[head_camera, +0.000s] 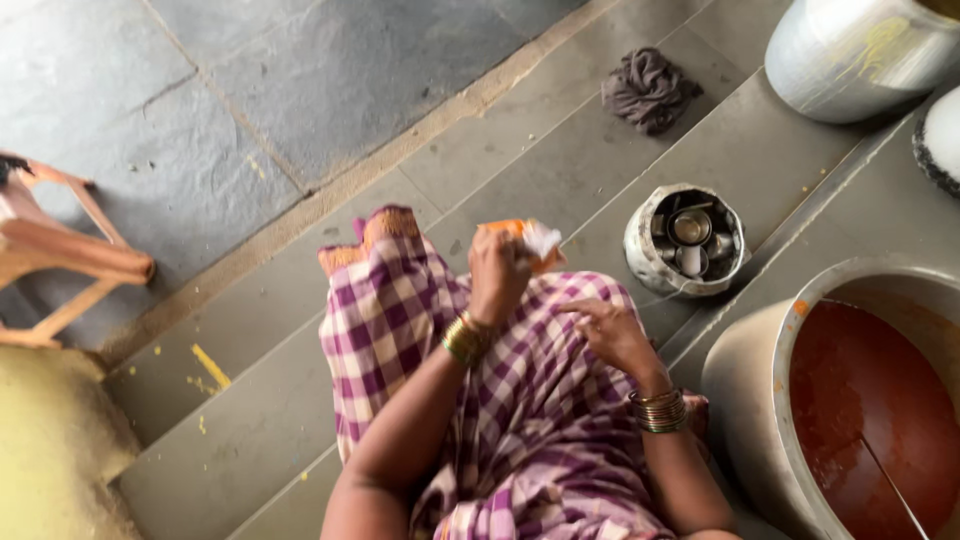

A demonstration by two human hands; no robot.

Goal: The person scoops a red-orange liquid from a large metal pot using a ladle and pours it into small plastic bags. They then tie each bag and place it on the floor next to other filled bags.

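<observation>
Her left hand (497, 272) gripped an orange-and-white packet (530, 240) over the checked cloth (530, 400); the right hand (612, 335) rested open beside it.

Small tin (686, 240) sits beyond the big pot (760, 400), rag (649, 90) farther back, stool (60, 255) far left.

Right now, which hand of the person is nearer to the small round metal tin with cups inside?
The right hand is nearer: it is open over the checked cloth, just left of the tin. The left hand, holding an orange packet, is farther left.

Matt stone floor (300, 80); checked cloth (520, 400) — dull metal pot (745, 400).
</observation>
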